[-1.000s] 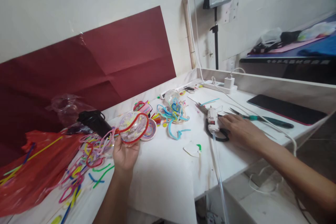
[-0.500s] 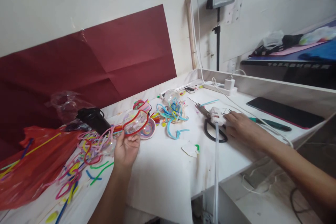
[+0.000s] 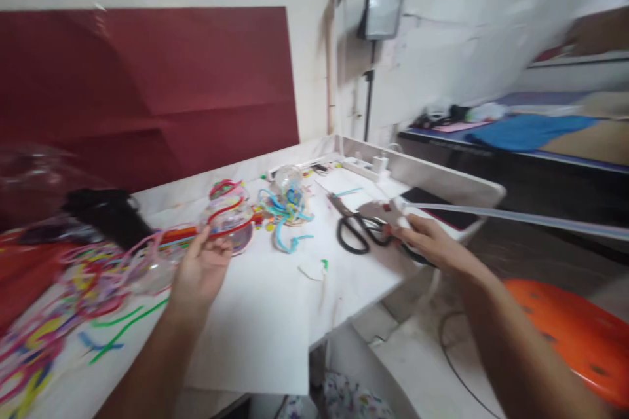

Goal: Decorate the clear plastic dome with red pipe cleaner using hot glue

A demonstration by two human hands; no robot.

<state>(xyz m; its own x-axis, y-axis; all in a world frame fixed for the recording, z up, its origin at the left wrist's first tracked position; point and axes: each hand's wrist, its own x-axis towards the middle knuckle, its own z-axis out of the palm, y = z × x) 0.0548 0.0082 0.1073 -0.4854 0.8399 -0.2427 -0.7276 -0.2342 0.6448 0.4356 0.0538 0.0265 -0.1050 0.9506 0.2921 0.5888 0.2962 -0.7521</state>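
My left hand [image 3: 200, 270] holds up a clear plastic dome edged with a red pipe cleaner [image 3: 227, 215] over the white table [image 3: 275, 314]. My right hand [image 3: 426, 242] is closed round a white hot glue gun [image 3: 386, 211], lifted just off the table. A long clear glue stick [image 3: 521, 217] juts from the gun's back toward the right. Black-handled scissors [image 3: 352, 230] lie just left of the gun. The picture is smeared by motion.
Loose coloured pipe cleaners [image 3: 73, 288] crowd the table's left, by a black object [image 3: 105, 216] and red plastic. Another clear dome with blue pipe cleaners [image 3: 287, 200] sits mid-table. A power strip [image 3: 366, 167] lies at the back, an orange stool [image 3: 574, 334] at right.
My right hand took hold of the glue gun and raised it, the glue stick swinging out to the right. The view has swung rightward. My left hand still holds the dome.
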